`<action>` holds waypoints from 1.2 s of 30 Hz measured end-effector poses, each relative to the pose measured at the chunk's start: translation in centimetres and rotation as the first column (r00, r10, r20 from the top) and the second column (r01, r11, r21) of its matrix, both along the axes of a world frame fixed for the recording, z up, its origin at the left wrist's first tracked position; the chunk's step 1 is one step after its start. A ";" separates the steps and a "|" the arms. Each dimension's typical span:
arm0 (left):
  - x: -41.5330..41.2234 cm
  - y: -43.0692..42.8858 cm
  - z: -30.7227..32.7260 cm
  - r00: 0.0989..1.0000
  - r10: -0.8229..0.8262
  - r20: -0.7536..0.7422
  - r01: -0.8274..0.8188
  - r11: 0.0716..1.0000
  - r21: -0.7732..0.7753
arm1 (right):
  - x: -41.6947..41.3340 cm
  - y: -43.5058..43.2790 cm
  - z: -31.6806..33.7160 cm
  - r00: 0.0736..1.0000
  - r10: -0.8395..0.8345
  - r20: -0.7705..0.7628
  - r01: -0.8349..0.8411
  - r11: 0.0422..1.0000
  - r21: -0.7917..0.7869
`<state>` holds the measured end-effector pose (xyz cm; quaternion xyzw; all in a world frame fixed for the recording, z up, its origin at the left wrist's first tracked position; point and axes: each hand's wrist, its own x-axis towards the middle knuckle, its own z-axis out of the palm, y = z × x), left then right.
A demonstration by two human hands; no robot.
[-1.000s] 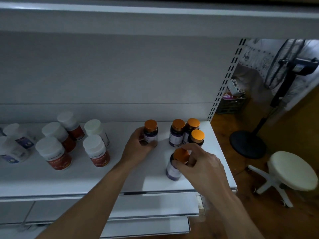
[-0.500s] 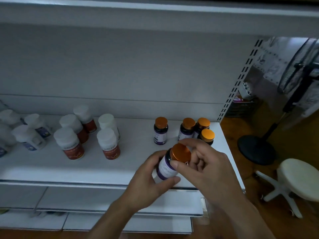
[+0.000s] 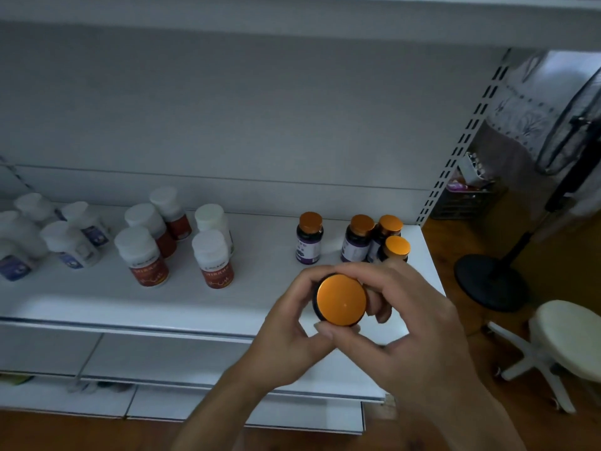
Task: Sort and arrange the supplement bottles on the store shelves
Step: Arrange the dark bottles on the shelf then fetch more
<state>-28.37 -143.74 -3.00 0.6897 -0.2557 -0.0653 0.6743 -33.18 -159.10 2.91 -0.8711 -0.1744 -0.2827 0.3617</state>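
We hold the orange-capped bottle (image 3: 341, 299) above the shelf (image 3: 227, 307) edge, left hand (image 3: 292, 333) and right hand (image 3: 419, 336) both grasping it, probably to check it before shelving

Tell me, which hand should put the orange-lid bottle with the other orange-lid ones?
Probably the right hand. Both hands grip the held bottle, but the three clustered orange-lid bottles stand at the shelf's right end, just past the right hand. The left hand would have to reach across.
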 end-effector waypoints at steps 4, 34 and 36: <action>-0.3 -0.1 0.5 0.999 -0.012 0.030 0.012 1.000 0.012 | -0.3 -0.3 0.4 0.999 0.014 0.029 -0.014 1.000 0.001; -0.5 0.2 3.6 0.992 0.073 0.101 -0.054 0.981 -0.186 | 1.4 0.4 -4.0 0.771 0.479 -0.419 0.290 0.323 0.901; -0.5 0.4 3.2 0.996 0.083 -0.035 -0.090 0.960 -0.265 | 1.6 0.1 -3.8 0.833 0.336 -0.439 0.266 0.452 0.851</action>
